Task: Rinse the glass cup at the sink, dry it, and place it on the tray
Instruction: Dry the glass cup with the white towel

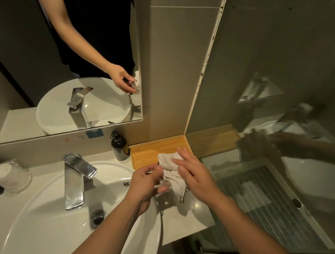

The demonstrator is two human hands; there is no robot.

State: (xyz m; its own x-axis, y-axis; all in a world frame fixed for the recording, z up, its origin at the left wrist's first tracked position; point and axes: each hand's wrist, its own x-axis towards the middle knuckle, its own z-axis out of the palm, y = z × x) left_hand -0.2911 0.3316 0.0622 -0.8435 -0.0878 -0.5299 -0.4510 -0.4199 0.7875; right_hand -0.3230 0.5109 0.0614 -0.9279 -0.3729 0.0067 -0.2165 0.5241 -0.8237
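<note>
My left hand (147,182) grips a clear glass cup (163,182) over the counter just right of the white sink (49,230). Most of the cup is hidden by my fingers and by a white cloth (173,177). My right hand (193,173) holds that cloth against the cup, with some fingers stretched over it. The cloth's lower end hangs loose below my hands. A wooden tray (154,150) lies on the counter just behind both hands, in the corner by the wall.
A chrome faucet (75,176) stands at the back of the sink. A dark soap pump bottle (120,145) is left of the tray. Wrapped cups (9,176) stand at far left. A glass shower partition (264,117) borders the counter's right side.
</note>
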